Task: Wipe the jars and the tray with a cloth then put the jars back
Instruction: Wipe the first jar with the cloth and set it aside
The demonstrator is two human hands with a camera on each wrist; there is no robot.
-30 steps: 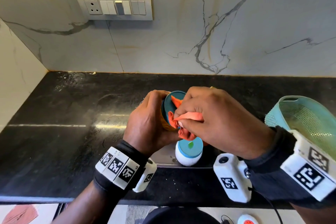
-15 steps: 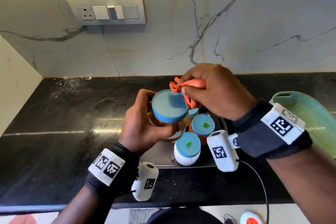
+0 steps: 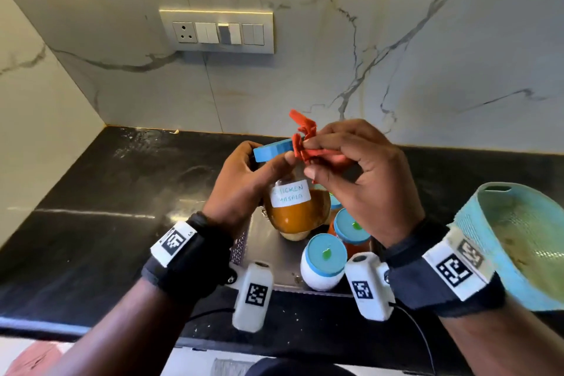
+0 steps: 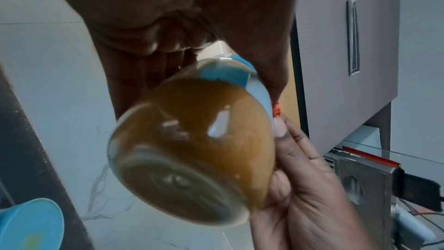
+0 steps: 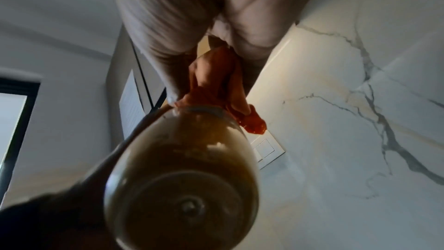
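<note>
My left hand grips a round glass jar of orange-brown powder, with a blue lid and a label reading chicken masala, held up above the counter. The jar fills the left wrist view bottom-first and also the jar in the right wrist view. My right hand pinches a bunched orange cloth against the lid's edge; the cloth shows above the jar. Below, a steel tray holds a white jar and an orange jar, both blue-lidded.
A teal plastic basket stands on the black counter right of the tray. The marble wall carries a switch panel. A side wall closes the counter on the left. A third blue lid is partly hidden behind my right hand.
Both hands have lifted the jar higher and turned it from lid-facing-me to upright, so the label now shows. The cloth moved from the lid's top to its right edge.
</note>
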